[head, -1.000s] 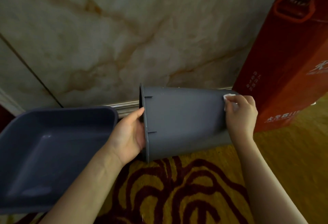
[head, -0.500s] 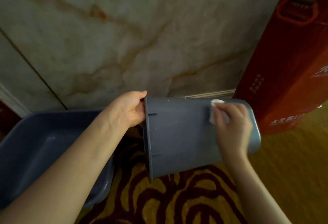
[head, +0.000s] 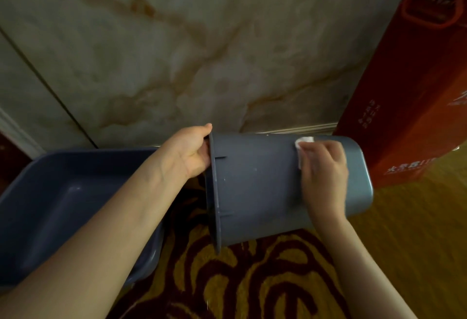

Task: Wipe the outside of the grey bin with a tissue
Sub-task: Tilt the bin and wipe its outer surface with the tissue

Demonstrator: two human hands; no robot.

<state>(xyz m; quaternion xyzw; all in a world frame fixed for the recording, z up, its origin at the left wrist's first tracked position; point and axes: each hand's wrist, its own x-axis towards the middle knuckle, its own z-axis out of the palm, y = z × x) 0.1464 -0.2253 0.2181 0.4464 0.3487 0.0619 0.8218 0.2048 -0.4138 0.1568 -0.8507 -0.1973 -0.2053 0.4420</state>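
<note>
The grey bin (head: 257,187) is held on its side in the air, its open rim to the left and its base to the right. My left hand (head: 192,151) grips the rim at the upper left, fingers hidden inside the bin. My right hand (head: 324,177) lies on the bin's outer wall near the base and holds a white tissue (head: 302,145) against it. Only the tissue's upper left edge shows past my fingers.
A dark blue plastic tub (head: 63,192) sits on the floor at the left, under my left forearm. A tall red carton (head: 414,86) stands at the right against the marble wall (head: 177,53). Patterned yellow and maroon carpet (head: 252,280) lies below.
The bin has been turned so more of its side and base face me. My left hand shifted from the rim's near side to its top. My right hand with the tissue slid leftward and down the wall.
</note>
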